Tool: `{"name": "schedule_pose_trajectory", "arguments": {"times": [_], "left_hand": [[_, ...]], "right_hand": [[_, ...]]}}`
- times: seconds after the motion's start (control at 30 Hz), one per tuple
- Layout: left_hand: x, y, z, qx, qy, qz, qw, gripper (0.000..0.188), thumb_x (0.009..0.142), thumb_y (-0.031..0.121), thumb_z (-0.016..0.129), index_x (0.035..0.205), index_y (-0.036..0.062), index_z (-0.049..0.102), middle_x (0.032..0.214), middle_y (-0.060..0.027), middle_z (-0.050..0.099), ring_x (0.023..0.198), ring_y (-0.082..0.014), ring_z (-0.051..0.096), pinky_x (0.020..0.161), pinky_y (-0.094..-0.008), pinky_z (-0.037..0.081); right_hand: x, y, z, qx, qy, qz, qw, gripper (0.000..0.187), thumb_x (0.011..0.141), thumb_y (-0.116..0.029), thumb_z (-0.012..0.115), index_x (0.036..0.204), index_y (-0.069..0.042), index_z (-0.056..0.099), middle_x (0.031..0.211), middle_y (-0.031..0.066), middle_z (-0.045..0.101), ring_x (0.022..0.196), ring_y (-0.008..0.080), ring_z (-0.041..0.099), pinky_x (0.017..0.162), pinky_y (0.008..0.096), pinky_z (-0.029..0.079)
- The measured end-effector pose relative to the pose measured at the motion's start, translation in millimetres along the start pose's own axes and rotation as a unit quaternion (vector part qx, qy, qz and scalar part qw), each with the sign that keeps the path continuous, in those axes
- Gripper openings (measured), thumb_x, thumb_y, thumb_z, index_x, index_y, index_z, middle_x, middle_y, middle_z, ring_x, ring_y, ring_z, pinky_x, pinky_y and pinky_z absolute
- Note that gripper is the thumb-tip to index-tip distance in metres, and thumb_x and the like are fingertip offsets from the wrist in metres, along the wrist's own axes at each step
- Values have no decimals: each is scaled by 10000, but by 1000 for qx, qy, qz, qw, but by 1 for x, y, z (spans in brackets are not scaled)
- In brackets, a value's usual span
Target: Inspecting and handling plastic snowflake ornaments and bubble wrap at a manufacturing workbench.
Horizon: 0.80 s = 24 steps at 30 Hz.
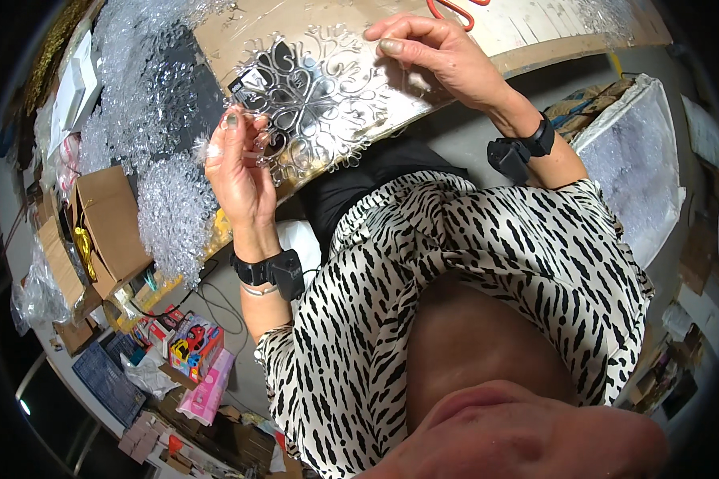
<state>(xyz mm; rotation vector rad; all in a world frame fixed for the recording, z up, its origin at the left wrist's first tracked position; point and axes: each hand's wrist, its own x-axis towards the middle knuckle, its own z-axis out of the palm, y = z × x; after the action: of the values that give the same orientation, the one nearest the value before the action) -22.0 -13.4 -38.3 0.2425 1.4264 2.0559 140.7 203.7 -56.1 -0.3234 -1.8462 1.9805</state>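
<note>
A large clear plastic snowflake (307, 104) with curled, branching arms is in front of me, at the near edge of the worktable. My left hand (241, 172) is closed at its left rim, thumb against curled fingers. Small clear bits show around those fingertips, and a pale tuft (205, 150) sticks out beside them; what exactly they grip is unclear. At the snowflake's upper right, my right hand (447, 64) has thumb and forefinger pinched together. Whatever lies in that pinch is too fine to make out. Under the snowflake, a dark object with a white label (252, 84) partly shows through.
Heaps of clear plastic pieces (172, 211) cover the table's left side. Red-handled scissors or pliers (453, 11) lie at the far edge. An open cardboard box (112, 231) stands left; a white-lined container of clear pieces (635, 172) is on the right. Colourful toy boxes (196, 347) sit lower left.
</note>
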Motion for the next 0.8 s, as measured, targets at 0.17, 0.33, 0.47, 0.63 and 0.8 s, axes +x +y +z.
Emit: {"name": "schedule_pose_trajectory", "arguments": {"times": [0.17, 0.33, 0.47, 0.63, 0.8], "left_hand": [[3, -3, -1, -27, 1, -7, 1000, 175, 862, 146, 607, 991, 28, 598, 873, -47, 632, 792, -139, 618, 635, -223, 468], [5, -8, 3, -15, 2, -26, 1000, 151, 868, 144, 599, 965, 28, 596, 848, -44, 623, 773, -129, 617, 620, -218, 470], [10, -9, -6, -35, -15, -41, 998, 171, 880, 128, 575, 1009, 16, 581, 892, -63, 632, 807, -136, 619, 662, -218, 490], [11, -11, -1, -48, -27, -48, 997, 200, 899, 129, 542, 1058, 8, 559, 956, -96, 618, 897, -160, 602, 719, -236, 487], [5, -11, 6, -89, -35, -112, 989, 343, 909, 227, 533, 1146, -21, 515, 1105, -147, 570, 1037, -249, 558, 821, -315, 476]], "right_hand": [[2, -2, 4, 27, -41, 50, 998, 195, 914, -155, 509, 1007, -6, 591, 1076, 70, 601, 729, 56, 511, 712, 190, 424], [10, 9, 9, 119, -62, 70, 989, 183, 901, -144, 532, 976, 12, 593, 1048, 102, 622, 769, 75, 577, 664, 191, 439], [16, 7, 14, 125, -42, 75, 988, 172, 886, -149, 559, 942, 3, 618, 987, 87, 644, 744, 76, 586, 667, 194, 437], [21, 14, 15, 66, 11, 36, 997, 186, 862, -166, 600, 916, 8, 641, 863, 43, 647, 716, 68, 583, 651, 191, 448], [26, 19, 12, 64, 72, 15, 995, 141, 835, -131, 621, 875, 2, 645, 752, 29, 626, 673, 70, 576, 635, 198, 459]]}}
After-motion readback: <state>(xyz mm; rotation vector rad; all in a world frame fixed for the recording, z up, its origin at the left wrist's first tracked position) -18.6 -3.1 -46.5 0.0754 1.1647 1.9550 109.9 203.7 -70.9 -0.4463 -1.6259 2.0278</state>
